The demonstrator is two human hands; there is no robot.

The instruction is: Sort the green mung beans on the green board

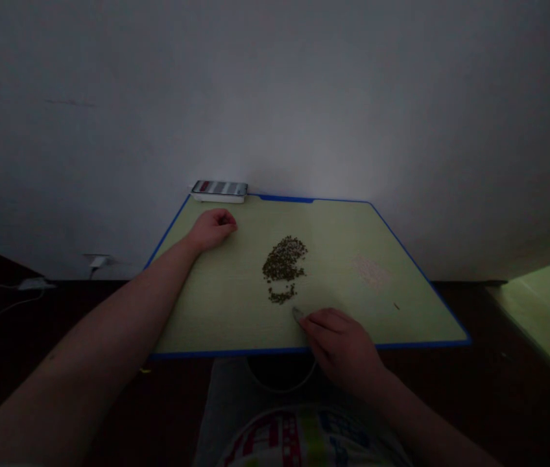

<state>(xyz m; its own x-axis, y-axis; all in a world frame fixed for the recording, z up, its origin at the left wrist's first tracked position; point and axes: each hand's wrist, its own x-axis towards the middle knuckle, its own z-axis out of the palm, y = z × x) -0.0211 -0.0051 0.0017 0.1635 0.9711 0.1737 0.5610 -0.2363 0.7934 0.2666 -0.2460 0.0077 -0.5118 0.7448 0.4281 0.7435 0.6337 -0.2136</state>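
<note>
- Seen from above, in dim light: a main heap (285,259) of small dark-green pieces near the middle of a pale worktop (236,305), with paler specks among its upper part.
- Just below it, towards the body, a smaller cluster (282,296) in a curved band, mostly parted from the heap by a thin gap.
- Well apart to the right, a thin spread of pale grains (371,270), and nearer, a brown sliver (396,306).
- By this layout, seemingly part-way along: one portion parted, most of the dark pieces in one heap.
- Right hand (340,338) at the near edge, pinching a small grey item (297,314), kind unclear, its tip just short of the smaller cluster.
- Left hand (213,228) at the far left of the worktop, fingers loosely curled; impossible to tell whether holding anything.
- Around the worktop, a blue rim (285,198); at the far-left corner, a phone (220,187) on a white box (219,198).
- Behind, a plain grey wall (304,97); low on the left, a white plug (98,261).
</note>
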